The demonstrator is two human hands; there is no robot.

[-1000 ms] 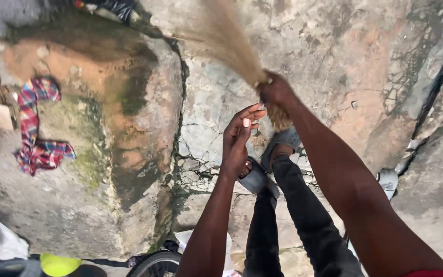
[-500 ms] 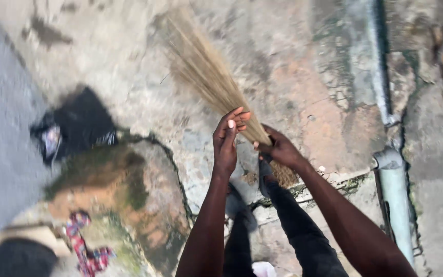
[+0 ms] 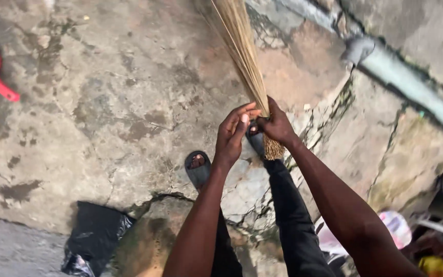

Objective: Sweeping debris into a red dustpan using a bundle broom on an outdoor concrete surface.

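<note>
Right hand (image 3: pixel 278 125): fist closed round the bound butt of the straw-coloured bundle broom (image 3: pixel 242 56).
Left hand (image 3: pixel 234 133): fingers loosely curled, touching broom's neck.
Broom: bristles angled out over cracked grey concrete floor (image 3: pixel 103 102).
Progress: floor stained; sweeping seemingly unfinished.

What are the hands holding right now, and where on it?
The right hand grips a straw broom near its bound butt end, with the bristles fanning away. The left hand rests against the same end, fingers open rather than wrapped.

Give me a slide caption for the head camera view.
Right hand clasps a straw broom near its base, left hand touching the bundle, above cracked concrete ground.
</note>
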